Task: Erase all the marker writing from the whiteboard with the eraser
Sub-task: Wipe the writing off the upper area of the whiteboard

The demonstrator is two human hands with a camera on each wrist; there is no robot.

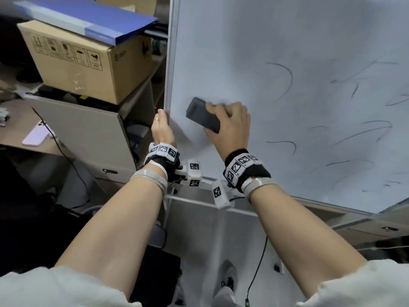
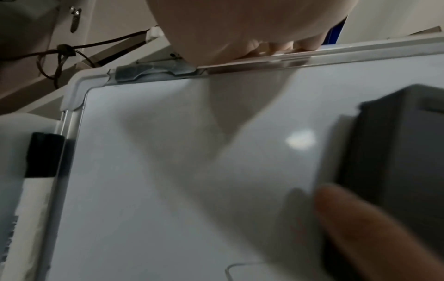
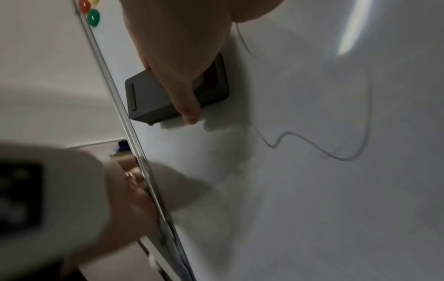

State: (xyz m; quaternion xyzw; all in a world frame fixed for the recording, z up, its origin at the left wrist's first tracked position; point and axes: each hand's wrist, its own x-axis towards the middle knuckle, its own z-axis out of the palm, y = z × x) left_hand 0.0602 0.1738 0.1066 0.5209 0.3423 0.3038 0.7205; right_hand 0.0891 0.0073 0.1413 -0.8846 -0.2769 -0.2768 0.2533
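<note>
A large whiteboard (image 1: pixel 287 41) stands upright before me, with thin black marker strokes (image 1: pixel 285 78) curling over its right half. My right hand (image 1: pixel 230 122) grips a dark grey eraser (image 1: pixel 202 115) and presses it flat on the board near the left edge. In the right wrist view the eraser (image 3: pixel 153 98) sits under my thumb, with a marker line (image 3: pixel 312 144) just right of it. My left hand (image 1: pixel 161 125) grips the board's left frame (image 1: pixel 170 63), fingers curled behind it. The left wrist view shows those fingers (image 2: pixel 276 47) over the frame and the eraser (image 2: pixel 396 152) at the right.
A cardboard box (image 1: pixel 88 60) with a blue folder (image 1: pixel 88 18) on it sits on a cabinet left of the board. A phone (image 1: pixel 38 135) lies on a desk at the left. Coloured magnets (image 3: pixel 92 17) stick to the board's top corner. A marker (image 2: pixel 36 171) rests in the tray.
</note>
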